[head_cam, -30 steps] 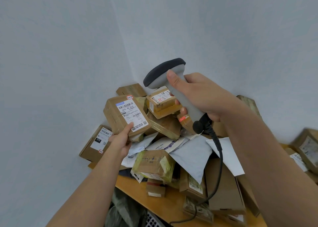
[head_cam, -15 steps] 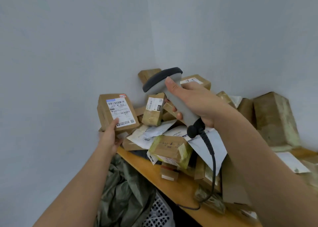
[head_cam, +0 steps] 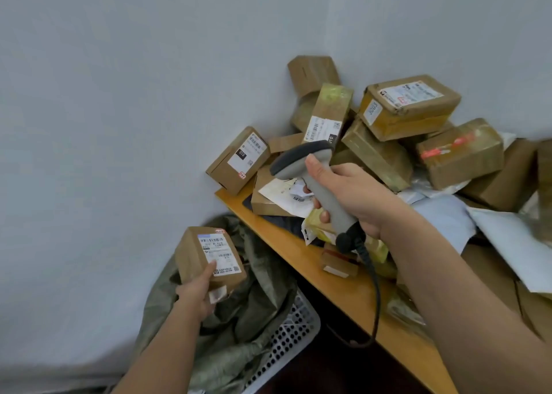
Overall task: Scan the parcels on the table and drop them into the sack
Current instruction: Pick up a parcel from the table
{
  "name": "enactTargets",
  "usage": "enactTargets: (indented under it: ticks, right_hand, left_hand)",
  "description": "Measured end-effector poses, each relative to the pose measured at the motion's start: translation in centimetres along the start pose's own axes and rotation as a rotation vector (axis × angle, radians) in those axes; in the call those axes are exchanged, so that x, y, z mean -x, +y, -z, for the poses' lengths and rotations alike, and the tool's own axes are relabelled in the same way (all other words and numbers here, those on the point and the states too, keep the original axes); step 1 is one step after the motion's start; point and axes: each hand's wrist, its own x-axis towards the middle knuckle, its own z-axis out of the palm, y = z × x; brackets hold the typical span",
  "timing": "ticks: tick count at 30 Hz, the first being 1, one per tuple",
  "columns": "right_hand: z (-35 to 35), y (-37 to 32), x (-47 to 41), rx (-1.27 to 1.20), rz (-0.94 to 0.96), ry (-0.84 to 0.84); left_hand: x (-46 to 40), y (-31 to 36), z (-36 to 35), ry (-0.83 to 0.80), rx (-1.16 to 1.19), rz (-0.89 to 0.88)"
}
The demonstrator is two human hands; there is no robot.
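Holding a small brown parcel (head_cam: 209,259) in the lower left of the frame, left hand (head_cam: 194,295) gripping from below, thumb (head_cam: 209,269) pressed on the white label, other fingers curled behind the box. Parcel poised above the open green sack (head_cam: 248,313), set in a white perforated basket (head_cam: 295,325). Right of centre, right hand (head_cam: 349,196) wrapped round the grey scanner (head_cam: 313,181), fingers curled on the handle, black cable (head_cam: 375,289) trailing down. Piled across the upper right, more parcels (head_cam: 409,106) on the wooden table (head_cam: 343,292).
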Motion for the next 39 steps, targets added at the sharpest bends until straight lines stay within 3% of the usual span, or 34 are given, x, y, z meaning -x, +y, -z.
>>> enactTargets:
  ticks: [4,6,9,12,15,19,25,33,39]
  right_hand:
    - [0.4,1.1,-1.0,-0.029,-0.043,0.122]
    - [1.4,1.5,-1.1,-0.049,-0.058,0.178]
    - [3.5,1.6,-0.6,-0.051,-0.064,0.254]
    - [5.8,1.5,-0.2,-0.041,-0.063,0.306]
    - [8.0,1.6,0.0,-0.011,-0.057,0.331]
    - [10.9,1.9,0.1,0.019,-0.028,0.321]
    - [15.9,1.9,1.5,0.019,-0.013,0.334]
    - [20.8,2.0,1.9,-0.025,-0.030,0.381]
    - [20.6,1.7,0.5,-0.116,-0.022,0.337]
  left_hand:
    - [-10.9,-1.0,0.5,0.120,-0.346,-0.001]
    - [-3.6,1.2,-2.3,0.179,-0.441,-0.073]
    - [8.4,4.4,-7.7,0.179,-0.671,-0.390]
    - [9.9,4.8,-12.3,-0.036,-0.903,-0.822]
    - [11.3,4.8,-16.4,-0.279,-1.261,-1.136]
    - [13.5,4.4,-21.4,-0.373,-1.536,-1.455]
    - [15.0,4.1,-26.6,-0.426,-1.761,-1.500]
    - [16.1,5.8,-27.4,-0.569,-1.751,-1.451]
    - [18.2,8.8,-25.0,-0.808,-1.231,-1.056]
